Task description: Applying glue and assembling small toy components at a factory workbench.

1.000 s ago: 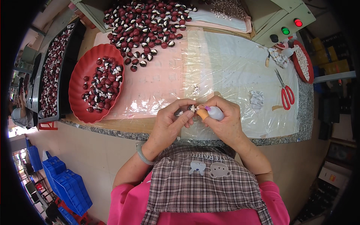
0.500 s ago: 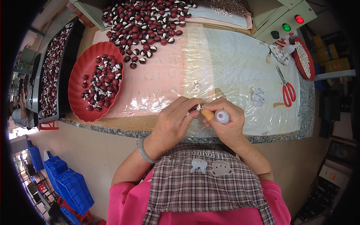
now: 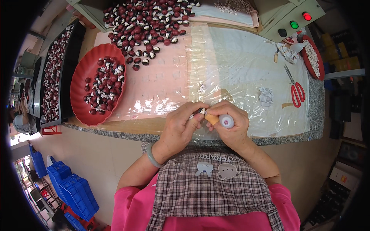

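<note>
My left hand [image 3: 178,125] pinches a small dark ball with white bits [image 3: 201,111] between thumb and fingertips, above the table's near edge. My right hand [image 3: 238,122] meets it there, closed round a small whitish bottle [image 3: 226,121] whose round end faces up. A tan cover [image 3: 211,118] shows on or beside a right fingertip; I cannot tell which. The bottle's tip is hidden by the fingers. Just beyond my hands, a few tiny white and dark bits [image 3: 201,87] lie on the clear plastic sheet [image 3: 231,69].
A red scalloped tray [image 3: 79,102] on the left holds dark-red balls with white bits; more balls [image 3: 146,29] are heaped behind. Right: red-handled scissors [image 3: 297,94], crumpled tissue [image 3: 266,96] and a red dish [image 3: 314,71] of white bits. A grey control box [image 3: 295,25] stands at the back.
Both hands stay together at nearly the same spot, with a slight shift of the right hand and bottle to the left. The view has tilted slightly.
</note>
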Motion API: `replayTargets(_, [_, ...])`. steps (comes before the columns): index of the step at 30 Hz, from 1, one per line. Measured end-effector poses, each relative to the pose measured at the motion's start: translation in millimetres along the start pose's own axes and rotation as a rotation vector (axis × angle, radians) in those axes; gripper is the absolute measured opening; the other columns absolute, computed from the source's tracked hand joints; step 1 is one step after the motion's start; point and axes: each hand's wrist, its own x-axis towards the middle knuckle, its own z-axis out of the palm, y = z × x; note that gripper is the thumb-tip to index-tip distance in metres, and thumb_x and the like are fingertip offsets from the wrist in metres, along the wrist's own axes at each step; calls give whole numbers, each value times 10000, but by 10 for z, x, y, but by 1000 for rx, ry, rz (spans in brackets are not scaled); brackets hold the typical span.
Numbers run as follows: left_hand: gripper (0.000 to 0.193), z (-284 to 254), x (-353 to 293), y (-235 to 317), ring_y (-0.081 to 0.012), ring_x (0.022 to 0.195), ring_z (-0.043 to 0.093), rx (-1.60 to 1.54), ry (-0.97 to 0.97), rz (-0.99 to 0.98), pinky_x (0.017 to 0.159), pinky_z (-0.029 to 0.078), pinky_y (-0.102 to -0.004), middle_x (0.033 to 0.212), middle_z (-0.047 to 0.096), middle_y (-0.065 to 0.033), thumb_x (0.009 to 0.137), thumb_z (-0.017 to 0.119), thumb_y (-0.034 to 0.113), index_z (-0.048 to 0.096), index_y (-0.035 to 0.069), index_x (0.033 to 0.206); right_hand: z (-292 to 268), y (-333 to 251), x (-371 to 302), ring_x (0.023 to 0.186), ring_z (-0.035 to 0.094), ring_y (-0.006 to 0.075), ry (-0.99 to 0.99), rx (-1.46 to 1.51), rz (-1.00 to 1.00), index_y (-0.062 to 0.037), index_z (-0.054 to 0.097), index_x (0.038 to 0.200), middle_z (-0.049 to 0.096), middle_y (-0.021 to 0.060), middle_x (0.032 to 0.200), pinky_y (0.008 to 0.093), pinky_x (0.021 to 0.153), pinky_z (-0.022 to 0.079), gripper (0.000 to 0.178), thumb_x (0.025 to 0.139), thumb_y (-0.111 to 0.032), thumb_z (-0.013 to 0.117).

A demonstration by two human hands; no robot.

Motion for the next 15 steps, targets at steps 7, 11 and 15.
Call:
replayTargets(7, [236, -163, 206, -141, -166, 867, 632, -799, -95, -294, 677, 516, -250, 1021, 639, -114, 980, 470, 101, 527, 15, 1193, -126, -116, 254, 744, 618, 120, -45, 80, 198, -44, 689, 1049, 636, 51, 845, 240, 625, 493, 257, 799, 5, 723])
replayTargets(11, [206, -430, 610, -158, -200, 949, 650, -898, 78, -251, 691, 523, -254, 1123, 645, -142, 931, 516, 77, 573, 30, 1123, -256, -76, 224, 732, 588, 95, -28, 115, 251, -51, 690, 1074, 617, 35, 835, 227, 617, 485, 263, 817, -1, 715])
replayTargets(15, [99, -673, 1121, -230, -152, 858, 636, 18, 307, -271, 675, 485, -286, 992, 680, -80, 893, 636, 85, 677, 7, 939, -295, 3, 192, 820, 654, 156, -57, -7, 141, -33, 685, 1004, 685, 85, 907, 270, 718, 515, 210, 801, 8, 718])
